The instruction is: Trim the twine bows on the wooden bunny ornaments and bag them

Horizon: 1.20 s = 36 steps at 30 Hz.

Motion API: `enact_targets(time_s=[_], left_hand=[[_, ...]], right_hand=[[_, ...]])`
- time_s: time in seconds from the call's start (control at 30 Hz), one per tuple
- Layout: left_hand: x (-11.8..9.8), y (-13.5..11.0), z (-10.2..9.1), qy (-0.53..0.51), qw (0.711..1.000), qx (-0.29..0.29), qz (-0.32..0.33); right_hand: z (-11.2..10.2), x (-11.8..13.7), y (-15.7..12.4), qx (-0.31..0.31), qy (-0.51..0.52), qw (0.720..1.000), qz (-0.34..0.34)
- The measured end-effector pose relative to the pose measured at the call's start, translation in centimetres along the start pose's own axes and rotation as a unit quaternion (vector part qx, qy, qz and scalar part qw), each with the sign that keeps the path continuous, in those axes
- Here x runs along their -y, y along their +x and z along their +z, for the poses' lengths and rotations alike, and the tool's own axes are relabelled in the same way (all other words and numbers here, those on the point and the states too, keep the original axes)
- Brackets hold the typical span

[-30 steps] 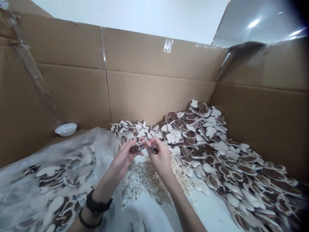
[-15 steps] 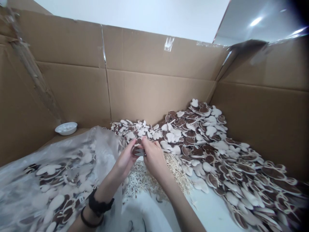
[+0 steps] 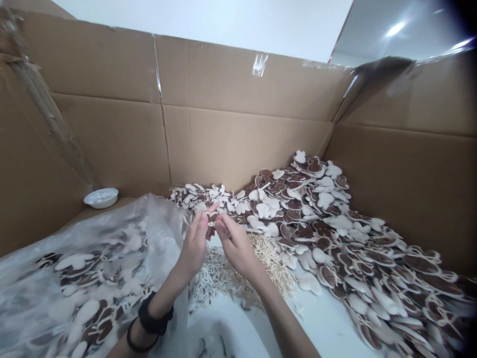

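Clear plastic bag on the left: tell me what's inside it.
The plastic bag holds brown-and-white bunny-shaped pieces with cream string bows, like the loose pile on the right. The cloudy film and folds hide whatever lies deeper.

Both forearms reach forward, converging; left hand (image 3: 194,241) and right hand (image 3: 234,242) meet fingertip to fingertip, fingers pinched together; dark bands circle the left wrist.

Both arms bare, no sleeves, just two black bands stacked on the left wrist (image 3: 149,325), one chunkier.
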State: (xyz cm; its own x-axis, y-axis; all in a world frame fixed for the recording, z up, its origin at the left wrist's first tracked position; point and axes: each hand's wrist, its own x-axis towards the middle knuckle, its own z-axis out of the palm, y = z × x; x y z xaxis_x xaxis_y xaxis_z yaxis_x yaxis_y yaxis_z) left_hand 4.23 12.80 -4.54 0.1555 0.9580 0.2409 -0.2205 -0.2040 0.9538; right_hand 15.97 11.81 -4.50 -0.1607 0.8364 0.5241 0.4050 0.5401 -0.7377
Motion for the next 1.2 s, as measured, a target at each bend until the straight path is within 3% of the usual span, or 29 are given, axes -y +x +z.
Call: enact_targets(time_s=[0.2, 0.43, 0.7, 0.9, 1.03, 1.2], left_hand=[[0.0, 0.0, 0.3, -0.004, 0.999, 0.041, -0.021], [0.2, 0.0, 0.2, -0.026, 0.999, 0.039, -0.006], [-0.3, 0.0, 0.1, -0.069, 0.993, 0.082, -0.04], [-0.5, -0.3, 0.8, -0.055, 0.995, 0.07, -0.048], [-0.8, -0.5, 0.9, -0.05, 0.995, 0.064, -0.051], [-0.9, -0.5, 0.8, -0.082, 0.995, 0.04, -0.05]], right_hand=[[0.7, -0.5, -0.2, -0.069, 0.097, 0.991, 0.069], [1.0, 0.3, -0.4, -0.086, 0.187, 0.975, 0.087], [-0.3, 0.8, 0.3, -0.079, 0.396, 0.899, 0.17], [-1.3, 0.6, 0.8, -0.114, 0.461, 0.857, 0.197], [-1.3, 0.8, 0.8, -0.168, 0.448, 0.862, 0.169], [-1.1, 1.2, 0.1, -0.201, 0.376, 0.895, 0.129]])
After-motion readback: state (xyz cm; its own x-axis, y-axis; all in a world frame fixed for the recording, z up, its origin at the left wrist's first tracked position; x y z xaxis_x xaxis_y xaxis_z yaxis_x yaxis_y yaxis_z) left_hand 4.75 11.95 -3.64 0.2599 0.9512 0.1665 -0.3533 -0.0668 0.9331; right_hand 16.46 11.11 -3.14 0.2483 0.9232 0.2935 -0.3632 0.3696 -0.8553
